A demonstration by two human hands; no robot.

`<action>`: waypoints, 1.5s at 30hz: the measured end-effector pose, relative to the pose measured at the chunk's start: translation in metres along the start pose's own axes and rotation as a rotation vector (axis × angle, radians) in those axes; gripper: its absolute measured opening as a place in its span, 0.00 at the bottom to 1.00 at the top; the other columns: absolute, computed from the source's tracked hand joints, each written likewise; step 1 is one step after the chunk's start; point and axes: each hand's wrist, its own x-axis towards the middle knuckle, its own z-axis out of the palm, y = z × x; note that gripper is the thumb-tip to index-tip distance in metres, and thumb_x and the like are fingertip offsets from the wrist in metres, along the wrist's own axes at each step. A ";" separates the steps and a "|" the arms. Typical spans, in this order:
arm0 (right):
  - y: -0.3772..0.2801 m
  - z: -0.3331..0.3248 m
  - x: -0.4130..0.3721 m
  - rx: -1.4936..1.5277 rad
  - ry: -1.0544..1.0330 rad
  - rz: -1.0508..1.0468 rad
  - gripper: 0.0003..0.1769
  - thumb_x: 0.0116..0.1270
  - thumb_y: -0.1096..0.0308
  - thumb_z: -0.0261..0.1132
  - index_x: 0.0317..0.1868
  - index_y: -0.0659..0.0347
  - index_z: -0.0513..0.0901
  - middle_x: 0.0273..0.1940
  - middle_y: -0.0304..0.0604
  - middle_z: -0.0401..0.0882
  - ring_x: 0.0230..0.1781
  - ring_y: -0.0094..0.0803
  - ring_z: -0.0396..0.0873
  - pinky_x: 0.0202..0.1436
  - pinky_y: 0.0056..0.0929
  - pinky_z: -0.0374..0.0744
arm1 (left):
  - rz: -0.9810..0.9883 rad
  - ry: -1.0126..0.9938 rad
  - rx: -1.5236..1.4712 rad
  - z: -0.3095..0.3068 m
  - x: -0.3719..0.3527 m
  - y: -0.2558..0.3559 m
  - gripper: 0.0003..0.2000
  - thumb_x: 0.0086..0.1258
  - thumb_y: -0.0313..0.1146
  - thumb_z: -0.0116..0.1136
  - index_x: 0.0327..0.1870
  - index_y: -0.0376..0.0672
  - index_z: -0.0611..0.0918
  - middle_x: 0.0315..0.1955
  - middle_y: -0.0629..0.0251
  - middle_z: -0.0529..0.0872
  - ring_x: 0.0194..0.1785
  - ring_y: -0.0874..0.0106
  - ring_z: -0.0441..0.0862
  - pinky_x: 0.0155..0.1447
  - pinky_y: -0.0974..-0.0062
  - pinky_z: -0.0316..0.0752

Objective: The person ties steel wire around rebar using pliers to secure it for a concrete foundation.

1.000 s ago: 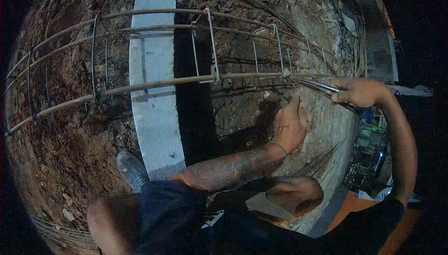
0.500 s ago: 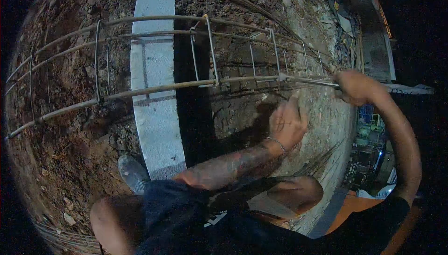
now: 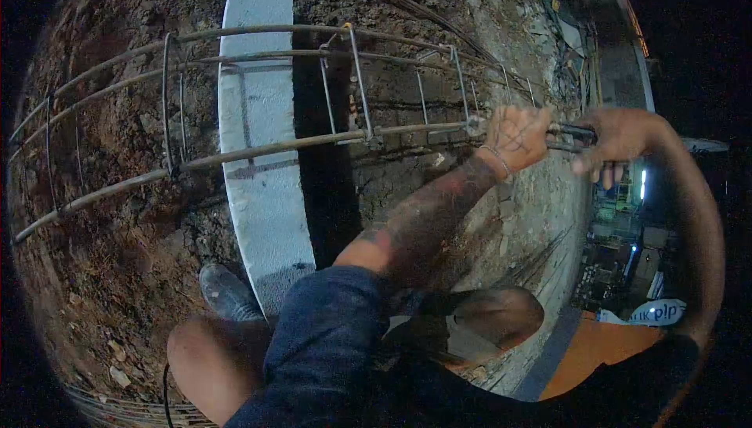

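Observation:
My left hand, with a bracelet at its wrist, is closed around a pair of long-handled pincers at the lower bar of a rebar cage. The pincers' dark handles stick out to the right of that hand, slightly apart. At the handle ends is my right hand, its thumb and fingers loosened and hanging below them. Its palm side is partly hidden. The tool's jaws are mostly covered by my left hand, near a stirrup joint on the bar.
The cage's bars and stirrups span a pale concrete strip and rough soil. My shoe stands beside the strip. Thin rods lie at lower left. An orange surface and a lit street area are at right.
My left hand has moved up and right from below the bar and closed on the pincers. My right hand has loosened its fist on the handles and shifted slightly right.

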 end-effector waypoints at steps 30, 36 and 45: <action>0.043 0.010 0.065 -0.896 0.908 -0.252 0.11 0.53 0.66 0.56 0.36 0.61 0.75 0.29 0.49 0.78 0.32 0.46 0.77 0.32 0.41 0.73 | 0.078 -0.003 -0.089 0.022 0.020 -0.021 0.12 0.52 0.39 0.53 0.25 0.38 0.74 0.22 0.54 0.75 0.30 0.61 0.75 0.36 0.64 0.69; 0.062 0.021 0.085 -0.843 0.695 -0.119 0.18 0.51 0.54 0.64 0.35 0.61 0.78 0.27 0.52 0.78 0.32 0.49 0.76 0.37 0.44 0.73 | 0.129 0.277 0.079 0.034 0.013 -0.012 0.09 0.52 0.34 0.50 0.14 0.44 0.72 0.17 0.57 0.75 0.24 0.59 0.75 0.28 0.62 0.68; 0.083 -0.007 0.159 -0.843 0.867 -0.356 0.17 0.47 0.57 0.65 0.34 0.58 0.78 0.23 0.52 0.76 0.28 0.50 0.76 0.33 0.44 0.73 | -0.107 0.022 0.134 0.051 0.033 -0.034 0.06 0.53 0.33 0.50 0.22 0.42 0.77 0.21 0.56 0.79 0.26 0.59 0.78 0.30 0.63 0.71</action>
